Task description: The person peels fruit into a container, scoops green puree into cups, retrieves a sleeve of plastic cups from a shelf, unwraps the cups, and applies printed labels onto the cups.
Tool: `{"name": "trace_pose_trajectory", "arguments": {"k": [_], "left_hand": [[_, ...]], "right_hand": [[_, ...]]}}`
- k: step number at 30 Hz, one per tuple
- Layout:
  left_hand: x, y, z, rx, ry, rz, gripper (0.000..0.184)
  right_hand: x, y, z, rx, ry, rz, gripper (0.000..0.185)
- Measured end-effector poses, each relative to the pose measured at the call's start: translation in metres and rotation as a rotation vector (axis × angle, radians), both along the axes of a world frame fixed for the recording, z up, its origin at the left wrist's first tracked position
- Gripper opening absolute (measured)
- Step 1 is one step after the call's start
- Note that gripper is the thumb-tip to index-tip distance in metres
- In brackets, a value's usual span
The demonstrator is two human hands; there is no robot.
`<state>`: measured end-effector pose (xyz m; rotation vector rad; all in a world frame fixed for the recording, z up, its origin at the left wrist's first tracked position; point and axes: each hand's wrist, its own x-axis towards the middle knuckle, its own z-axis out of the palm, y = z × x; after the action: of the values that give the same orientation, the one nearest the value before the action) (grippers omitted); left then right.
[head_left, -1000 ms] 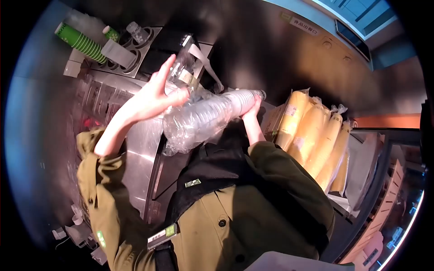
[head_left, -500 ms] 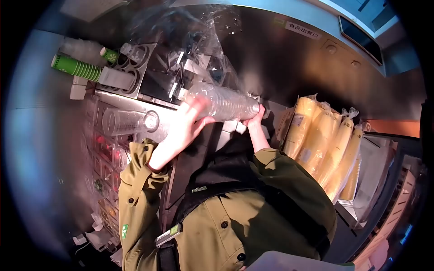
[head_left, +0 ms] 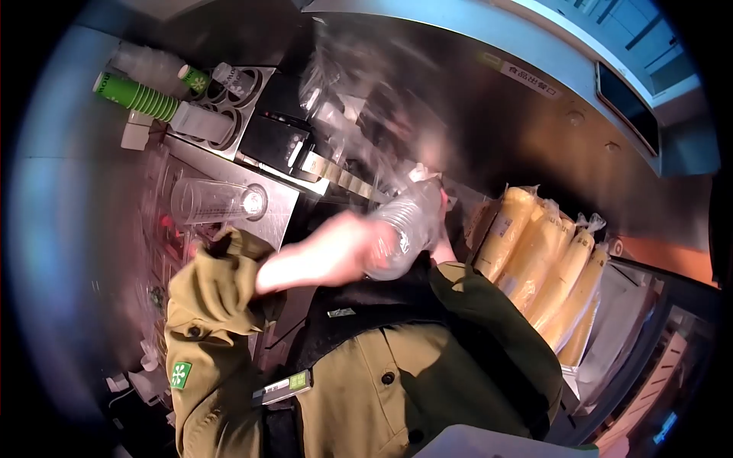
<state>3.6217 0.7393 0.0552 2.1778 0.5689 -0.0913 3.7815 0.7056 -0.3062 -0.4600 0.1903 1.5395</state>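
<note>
A stack of clear plastic cups [head_left: 405, 221] is held slantwise in front of my apron, its near end tilted down to the left. My left hand [head_left: 347, 248], smeared by motion, grips the near end of the stack. On the far side, my right hand [head_left: 442, 246] holds the stack, its fingers mostly hidden behind the cups. A thin clear plastic bag [head_left: 343, 99] trails up and away from the stack, blurred.
Yellow cup stacks in plastic sleeves [head_left: 527, 259] stand in a box on the right. On the left are green paper cups [head_left: 137, 98] in a holder and a clear measuring jug [head_left: 214, 202]. A black printer-like device [head_left: 275, 141] with a paper strip sits behind.
The cup stack has swung from nearly level to steeply slanted, its left end coming down toward my body. My left hand has moved right and down with it. The view has shifted slightly.
</note>
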Motion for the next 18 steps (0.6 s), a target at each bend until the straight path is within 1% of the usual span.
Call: {"name": "trace_pose_trajectory", "arguments": {"k": [1, 2, 3, 5, 6, 7, 8, 10, 11, 12, 13, 14, 15, 16, 17, 18], "left_hand": [[-0.013, 0.018, -0.033, 0.040, -0.052, 0.294, 0.015], [0.006, 0.011, -0.004, 0.113, -0.032, 0.260, 0.012], [0.025, 0.004, 0.025, 0.187, -0.013, 0.227, 0.011], [0.024, -0.011, 0.028, 0.287, 0.000, -0.099, 0.017], [0.015, -0.009, 0.011, 0.312, 0.057, -0.046, 0.017], [0.007, -0.006, -0.006, 0.336, 0.116, 0.005, 0.016], [0.001, -0.006, -0.023, 0.177, 0.056, 0.225, 0.010], [0.011, -0.001, 0.010, -0.019, -0.157, 0.248, 0.012], [0.017, 0.001, 0.027, -0.119, -0.259, 0.249, 0.014], [0.003, 0.013, 0.016, -0.513, -0.230, 0.675, 0.015], [0.014, 0.008, 0.041, -0.131, -0.398, 0.441, 0.014], [0.022, 0.013, 0.055, 0.119, -0.394, 0.249, 0.013], [0.029, 0.017, 0.069, 0.379, -0.419, 0.083, 0.013], [0.025, 0.012, 0.062, 0.455, -0.250, 0.017, 0.013], [0.016, 0.024, 0.041, 0.472, -0.177, 0.161, 0.013], [0.007, 0.036, 0.020, 0.478, -0.103, 0.305, 0.014]], "right_hand": [[-0.001, 0.002, 0.014, -0.245, 0.097, 0.008, 0.060], [-0.002, 0.005, 0.026, -0.495, 0.199, -0.012, 0.060], [-0.004, 0.009, 0.027, -0.573, 0.233, -0.014, 0.060], [-0.010, 0.002, 0.024, -0.451, 0.225, -0.011, 0.059], [-0.011, 0.001, 0.032, -0.428, 0.234, -0.018, 0.059], [-0.008, 0.000, 0.039, -0.469, 0.267, -0.031, 0.058], [-0.003, 0.006, 0.051, -0.539, 0.322, -0.057, 0.058], [-0.015, 0.004, -0.072, 0.035, -0.236, -0.112, 0.061], [-0.015, 0.009, -0.068, -0.117, -0.126, -0.110, 0.062], [-0.008, 0.020, -0.042, -0.268, -0.020, -0.107, 0.062], [-0.006, 0.009, -0.005, -0.450, 0.094, -0.113, 0.063], [-0.004, 0.007, 0.008, -0.607, 0.210, -0.130, 0.063], [0.000, 0.009, -0.001, -0.207, 0.086, -0.082, 0.060], [-0.001, 0.008, -0.013, -0.121, 0.172, -0.084, 0.057], [-0.002, 0.007, -0.024, -0.039, 0.259, -0.080, 0.055], [0.004, 0.003, 0.000, -0.081, 0.299, -0.106, 0.054]]}}
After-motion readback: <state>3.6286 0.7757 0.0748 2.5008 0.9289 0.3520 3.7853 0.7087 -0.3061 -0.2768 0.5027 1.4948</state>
